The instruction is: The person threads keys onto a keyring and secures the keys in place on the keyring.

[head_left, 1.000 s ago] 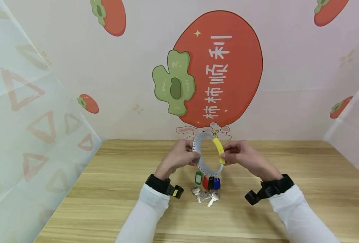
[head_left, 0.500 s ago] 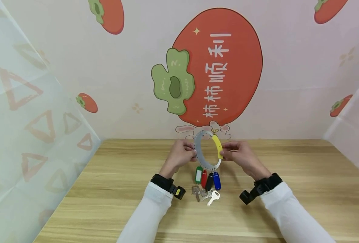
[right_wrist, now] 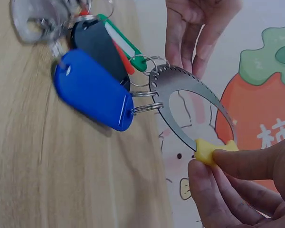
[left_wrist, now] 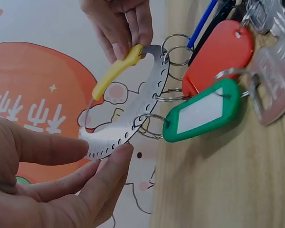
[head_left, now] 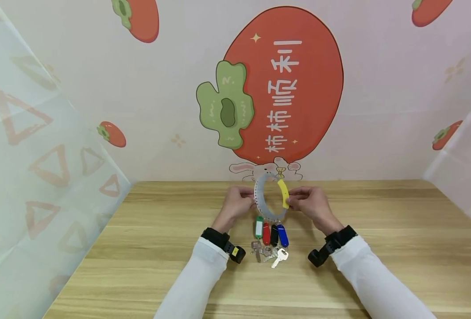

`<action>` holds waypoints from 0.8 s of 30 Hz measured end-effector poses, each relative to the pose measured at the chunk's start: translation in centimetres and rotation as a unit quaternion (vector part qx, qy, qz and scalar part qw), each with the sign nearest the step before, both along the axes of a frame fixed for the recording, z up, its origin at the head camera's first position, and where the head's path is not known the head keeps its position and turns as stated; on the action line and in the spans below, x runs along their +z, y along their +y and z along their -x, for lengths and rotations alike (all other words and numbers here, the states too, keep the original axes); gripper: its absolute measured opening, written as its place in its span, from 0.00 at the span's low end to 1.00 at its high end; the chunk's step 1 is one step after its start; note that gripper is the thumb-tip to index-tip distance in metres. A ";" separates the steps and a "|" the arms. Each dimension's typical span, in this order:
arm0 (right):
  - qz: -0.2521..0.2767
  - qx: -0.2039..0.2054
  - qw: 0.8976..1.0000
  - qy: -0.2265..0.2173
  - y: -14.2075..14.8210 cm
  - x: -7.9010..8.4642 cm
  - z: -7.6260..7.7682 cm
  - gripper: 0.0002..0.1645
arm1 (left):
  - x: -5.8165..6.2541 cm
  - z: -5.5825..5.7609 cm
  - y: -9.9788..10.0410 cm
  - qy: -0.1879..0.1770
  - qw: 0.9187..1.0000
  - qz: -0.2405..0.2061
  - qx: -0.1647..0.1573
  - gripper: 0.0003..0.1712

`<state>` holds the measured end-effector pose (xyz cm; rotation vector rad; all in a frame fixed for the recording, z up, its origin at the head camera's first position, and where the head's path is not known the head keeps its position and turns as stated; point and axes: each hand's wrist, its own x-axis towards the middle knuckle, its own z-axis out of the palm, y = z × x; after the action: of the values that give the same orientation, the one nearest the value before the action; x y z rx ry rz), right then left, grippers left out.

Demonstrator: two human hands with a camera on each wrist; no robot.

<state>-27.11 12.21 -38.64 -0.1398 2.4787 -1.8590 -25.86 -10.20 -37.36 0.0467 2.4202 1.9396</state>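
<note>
A metal key ring [head_left: 260, 199], flat-banded with small holes along its edge, is held upright over the table. My left hand [head_left: 235, 204] pinches its left side between thumb and fingers. On the opposite side my right hand [head_left: 312, 205] pinches the yellow grip [right_wrist: 210, 151]. Small split rings [left_wrist: 173, 95] join green [head_left: 258, 227], red [left_wrist: 218, 57], black [right_wrist: 97, 52] and blue [right_wrist: 92, 90] key tags to the ring's lower edge. Below the tags hang several metal keys [head_left: 280, 257], overlapping one another close over the wood.
The wood-grain table [head_left: 160, 266] runs back to a pale wall sheet [head_left: 171, 88] printed with a large persimmon [head_left: 307, 97]. Another patterned sheet [head_left: 16, 168] stands along the left side. Black wrist cameras [head_left: 236, 253] sit on both wrists.
The ring has turned slightly in both hands, and its tags and keys have swung a little. The right hand and forearm have shifted left. Both hands keep their hold.
</note>
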 end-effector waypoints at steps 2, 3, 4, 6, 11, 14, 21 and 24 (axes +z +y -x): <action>-0.003 -0.003 1.000 -0.004 -0.1 -0.1 0.1 0.19 | -0.2 0.1 0.0 0.000 1.000 0.003 -0.008 0.18; -0.005 -0.003 1.000 -0.006 -0.1 -0.2 0.1 0.19 | -0.4 0.2 0.0 0.000 1.000 0.002 -0.012 0.19; -0.006 -0.003 1.000 -0.007 -0.1 -0.3 0.2 0.19 | -0.5 0.2 0.1 -0.001 1.000 0.000 -0.015 0.19; -0.009 0.000 1.000 -0.009 -0.1 -0.4 0.3 0.19 | -0.7 0.3 0.1 -0.003 1.000 -0.005 -0.021 0.20; -0.019 0.001 1.000 -0.020 -0.2 -0.6 0.5 0.20 | -1.0 0.2 0.3 -0.020 0.999 -0.012 -0.026 0.20; -0.032 0.007 0.999 -0.032 -0.3 -0.7 0.7 0.21 | -1.2 0.3 0.4 -0.028 0.999 -0.013 -0.027 0.21; -0.050 0.037 0.996 -0.064 -0.5 -1.0 1.0 0.22 | -1.5 0.4 0.5 -0.038 0.999 -0.006 -0.023 0.21; -0.055 0.045 0.995 -0.072 -0.4 -1.1 1.1 0.22 | -1.6 0.3 0.6 -0.048 0.999 0.002 -0.021 0.19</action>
<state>-28.22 11.77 -39.76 -0.1084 2.4284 -1.6323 -26.20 -9.64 -38.95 0.0036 2.3435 1.8727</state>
